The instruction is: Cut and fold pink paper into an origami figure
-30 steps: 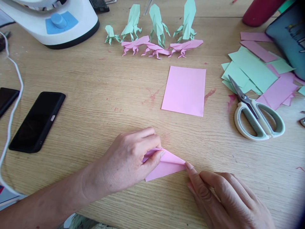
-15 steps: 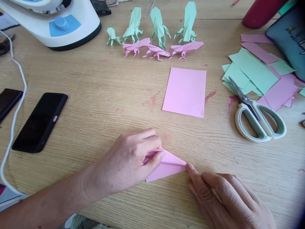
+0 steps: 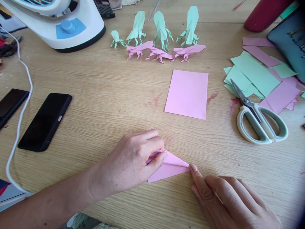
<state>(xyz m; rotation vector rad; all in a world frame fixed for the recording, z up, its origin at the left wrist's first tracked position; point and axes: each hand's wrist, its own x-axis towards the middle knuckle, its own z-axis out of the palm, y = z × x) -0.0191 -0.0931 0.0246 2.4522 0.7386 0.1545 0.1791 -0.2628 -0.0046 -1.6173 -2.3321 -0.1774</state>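
Observation:
A partly folded sheet of pink origami paper (image 3: 166,170) lies on the wooden table in front of me, its narrow point turned right. My left hand (image 3: 135,162) is closed over its left end, thumb and curled fingers gripping the folded layers and hiding that part. At the pointed tip, my right hand (image 3: 228,197) has its index fingertip on the paper, with the thumb tucked close below it and the other fingers curled. Farther back lies a flat pink square of paper (image 3: 187,94), untouched.
Scissors (image 3: 262,122) rest at the right, beside green and pink paper scraps (image 3: 254,73). Green folded figures (image 3: 192,27) and pink ones (image 3: 188,51) stand at the back. Left are a black phone (image 3: 45,122), a white cable (image 3: 25,108) and a white appliance (image 3: 78,25).
The whole view has shifted slightly, so everything appears a little farther right. Both hands keep the same hold on the folded pink paper.

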